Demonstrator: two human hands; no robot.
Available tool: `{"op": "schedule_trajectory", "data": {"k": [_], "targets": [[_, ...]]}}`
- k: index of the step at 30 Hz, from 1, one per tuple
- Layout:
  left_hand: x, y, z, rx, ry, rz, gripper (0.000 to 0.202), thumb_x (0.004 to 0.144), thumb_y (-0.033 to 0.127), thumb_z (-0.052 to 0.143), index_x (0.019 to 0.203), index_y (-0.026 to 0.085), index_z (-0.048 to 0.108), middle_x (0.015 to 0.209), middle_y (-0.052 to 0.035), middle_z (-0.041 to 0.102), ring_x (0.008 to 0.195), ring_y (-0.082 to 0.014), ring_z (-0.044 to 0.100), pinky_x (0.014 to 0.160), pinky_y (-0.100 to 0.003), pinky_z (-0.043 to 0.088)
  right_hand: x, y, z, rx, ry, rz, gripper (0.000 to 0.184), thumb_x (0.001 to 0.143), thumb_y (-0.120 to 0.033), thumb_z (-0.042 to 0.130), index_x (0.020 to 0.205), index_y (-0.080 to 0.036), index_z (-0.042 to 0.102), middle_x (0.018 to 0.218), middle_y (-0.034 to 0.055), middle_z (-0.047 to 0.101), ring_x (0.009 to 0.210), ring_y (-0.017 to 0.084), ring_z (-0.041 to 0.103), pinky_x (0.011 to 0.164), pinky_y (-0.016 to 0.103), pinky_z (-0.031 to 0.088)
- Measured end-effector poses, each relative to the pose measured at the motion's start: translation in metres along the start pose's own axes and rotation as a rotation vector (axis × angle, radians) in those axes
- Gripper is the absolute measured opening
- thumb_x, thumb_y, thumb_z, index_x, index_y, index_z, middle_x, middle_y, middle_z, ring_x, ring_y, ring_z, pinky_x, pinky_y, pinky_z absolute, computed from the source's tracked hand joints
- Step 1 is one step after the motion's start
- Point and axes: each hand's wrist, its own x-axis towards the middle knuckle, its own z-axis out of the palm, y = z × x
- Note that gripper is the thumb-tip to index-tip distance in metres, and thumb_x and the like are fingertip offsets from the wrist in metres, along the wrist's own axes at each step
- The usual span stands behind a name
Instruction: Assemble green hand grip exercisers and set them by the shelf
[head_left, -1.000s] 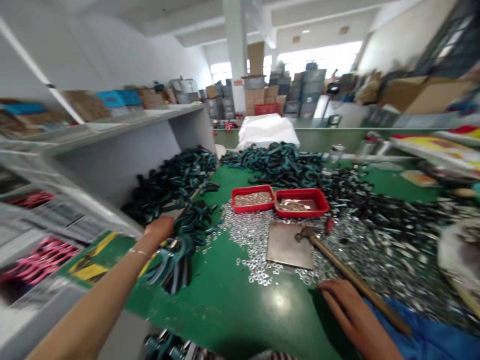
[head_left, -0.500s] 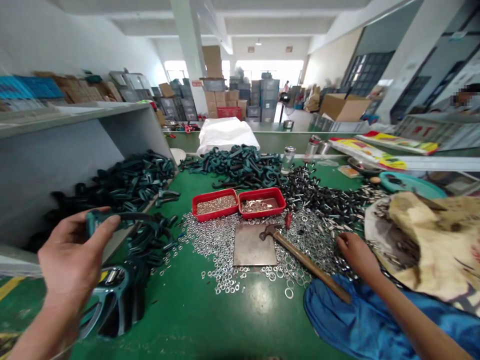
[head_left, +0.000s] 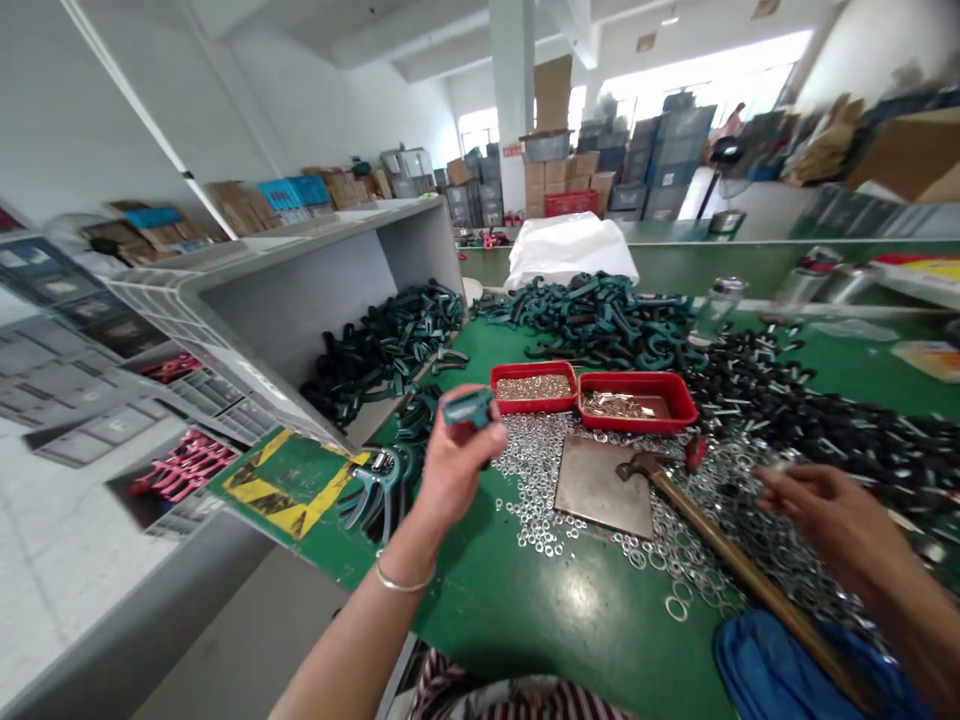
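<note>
My left hand (head_left: 452, 462) is raised over the green table (head_left: 517, 610), fingers closed round a dark teal clamp part (head_left: 467, 408). My right hand (head_left: 823, 510) hovers over the spread of silver washers (head_left: 540, 470) at the right, fingers pinched on something small that I cannot make out. A wooden-handled hammer (head_left: 720, 545) lies between the hands, its head beside a grey metal plate (head_left: 604, 485). Two red trays (head_left: 592, 390) of small metal parts stand behind the plate.
Heaps of teal clamp parts (head_left: 600, 320) and more of them (head_left: 382, 345) lie at the back and left. Black bolts (head_left: 810, 410) cover the right. Several assembled clamps (head_left: 375, 490) lie near the table's left edge. A blue cloth (head_left: 780, 670) lies at the front right. Grey shelving (head_left: 247, 290) stands left.
My left hand has lifted a teal part from the left pile and brought it toward the middle. My right hand left the table's front edge, reached into the washers and bolts, and has risen.
</note>
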Motion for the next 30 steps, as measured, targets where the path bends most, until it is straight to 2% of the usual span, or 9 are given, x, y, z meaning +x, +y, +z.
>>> {"op": "schedule_trajectory", "data": {"k": [3,6,11,16,19,22,25,27,30], "targets": [[-0.034,-0.040,0.004,0.612,-0.292,-0.120,0.027,0.088,0.022,0.060,0.114,0.023,0.059,0.099,-0.0034,0.059,0.085,-0.0160,0.060,0.079,-0.030,0.050,-0.043,-0.020,0.075,0.410,-0.385,0.081,0.044,0.069,-0.037,0.084,0.107,-0.024,0.065,0.093,0.0053,0.073,0.067,0.016,0.066,0.068,0.030,0.055],[-0.062,-0.069,-0.013,1.142,-0.488,-0.235,0.028,0.089,0.014,0.053,0.114,0.021,0.061,0.112,-0.0073,0.056,0.095,-0.0198,0.060,0.090,-0.034,0.048,-0.069,-0.016,0.131,0.593,-0.720,0.200,0.039,0.074,-0.033,0.083,0.108,-0.023,0.064,0.103,0.0064,0.072,0.080,0.017,0.070,0.071,0.028,0.059],[-0.081,-0.085,-0.038,1.377,-0.590,-0.319,0.020,0.091,0.010,0.045,0.102,0.017,0.060,0.108,-0.0086,0.057,0.099,-0.0200,0.060,0.091,-0.031,0.048,-0.072,0.012,0.170,0.789,-0.735,0.324,0.025,0.075,-0.031,0.083,0.087,-0.020,0.064,0.093,0.0036,0.072,0.076,0.012,0.067,0.064,0.018,0.057],[-0.077,-0.082,-0.020,1.416,-0.609,-0.283,0.012,0.088,0.020,0.052,0.094,0.014,0.061,0.105,-0.0102,0.058,0.094,-0.0215,0.061,0.089,-0.032,0.050,-0.069,0.020,0.169,0.869,-0.718,0.218,0.024,0.080,-0.034,0.078,0.080,-0.020,0.060,0.070,-0.0031,0.057,0.058,0.007,0.050,0.052,0.018,0.047],[-0.084,-0.084,-0.002,1.451,-0.634,-0.296,0.020,0.089,0.010,0.043,0.096,0.012,0.061,0.106,-0.0131,0.059,0.094,-0.0225,0.061,0.088,-0.034,0.050,-0.073,0.015,0.164,0.861,-0.729,0.193,0.025,0.082,-0.036,0.076,0.080,-0.020,0.057,0.062,-0.0066,0.045,0.049,0.005,0.034,0.045,0.017,0.036],[-0.089,-0.087,0.005,1.350,-0.572,-0.384,0.031,0.087,0.001,0.035,0.102,0.007,0.062,0.110,-0.0191,0.061,0.099,-0.0260,0.061,0.091,-0.042,0.049,-0.077,0.011,0.160,0.809,-0.773,0.205,0.025,0.083,-0.038,0.074,0.080,-0.021,0.056,0.062,-0.0068,0.042,0.048,0.005,0.029,0.044,0.017,0.033],[-0.079,-0.085,-0.001,1.223,-0.487,-0.453,0.020,0.088,0.015,0.048,0.098,0.008,0.064,0.107,-0.0190,0.064,0.097,-0.0262,0.064,0.090,-0.040,0.051,-0.076,0.013,0.158,0.775,-0.780,0.229,0.022,0.080,-0.039,0.075,0.087,-0.023,0.062,0.059,-0.0069,0.039,0.047,0.006,0.030,0.043,0.018,0.036],[-0.069,-0.082,-0.004,1.013,-0.398,-0.517,0.023,0.090,0.024,0.050,0.100,0.010,0.064,0.097,-0.0133,0.068,0.087,-0.0215,0.067,0.083,-0.033,0.054,-0.071,0.020,0.160,0.744,-0.755,0.255,0.026,0.075,-0.038,0.078,0.094,-0.024,0.067,0.058,-0.0059,0.041,0.048,0.009,0.037,0.044,0.022,0.044],[-0.060,-0.086,0.012,0.303,-0.226,-0.615,0.032,0.087,0.028,0.050,0.111,0.010,0.063,0.080,-0.0053,0.068,0.074,-0.0178,0.069,0.075,-0.032,0.056,-0.063,0.035,0.167,0.705,-0.695,0.311,0.029,0.068,-0.039,0.082,0.093,-0.026,0.071,0.073,0.0015,0.059,0.064,0.017,0.059,0.060,0.032,0.059]]}}
